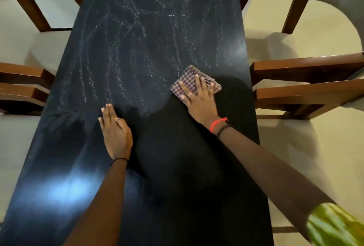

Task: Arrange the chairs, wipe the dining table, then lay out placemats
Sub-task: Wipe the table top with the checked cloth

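**Wiping is going on, mats are yet to come**

The right hand [199,98] lies flat on a checked cloth [188,77], fingers spread, pressing it down on the dark counter [65,166]. The left hand [115,129] lies flat on the counter beside it, fingers straight, holding nothing. Past the hands, wet swirly marks [137,38] cover the far part, so that part looks wiped. Nearer the person than the hands, the top shows no such marks and may need a wipe. Chairs [307,68] stand close on both sides of the hands, so that job looks done. No placemats are in sight, so laying them out is left to do.
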